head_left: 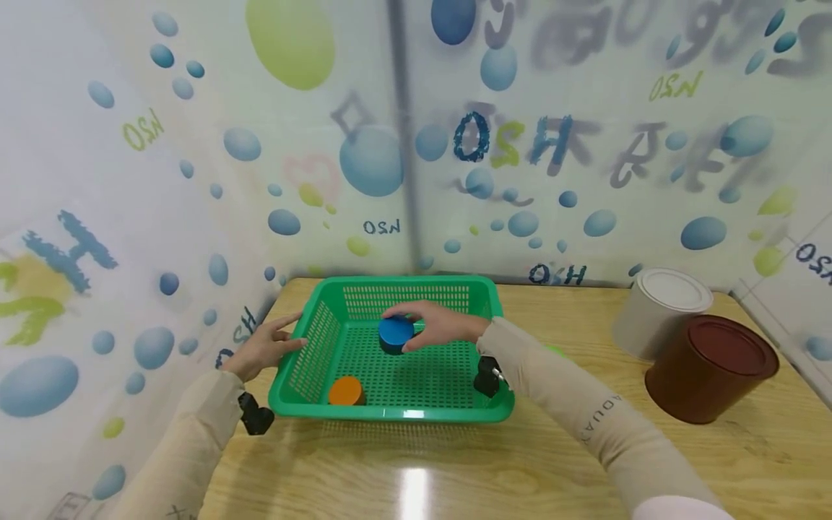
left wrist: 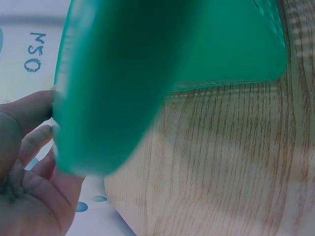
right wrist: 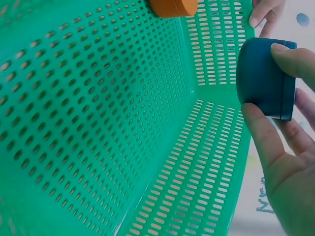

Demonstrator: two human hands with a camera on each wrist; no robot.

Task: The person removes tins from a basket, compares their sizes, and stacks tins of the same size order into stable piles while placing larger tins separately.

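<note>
Hovering over the middle of the green basket (head_left: pixel 325 412), the person's right grip (head_left: pixel 438 325) is clamped on a blue jar (head_left: pixel 396 332), thumb and fingers spread round its sides. The right wrist view shows the jar's rounded body, with a seam close to one flat end; its flat blue top faces up in the head view, and it hangs clear of the basket's slotted floor.

Over at the basket's 9 o'clock, the left grip (head_left: pixel 263 350) is closed on the rim, some fingers outside the wall and a digit lapping over the edge. An orange jar (head_left: pixel 347 391) sits inside, near the corner at 8 o'clock, standing on the floor close to the near wall.

Basket and cans share a wood-grain desk (head_left: pixel 507 469). Taking the basket as the centre of the dial, a brown can (head_left: pixel 715 372) stands well apart at 3 o'clock, with a white can (head_left: pixel 663 310) just behind it, nearer 2 o'clock. Something light green (head_left: pixel 557 350) peeps out from behind the right sleeve (head_left: pixel 585 404), too hidden to identify. A black mount (head_left: pixel 487 377) is on the right wrist. At 12 o'clock rises a pale wall (head_left: pixel 312 245) patterned with blue and green blobs.
</note>
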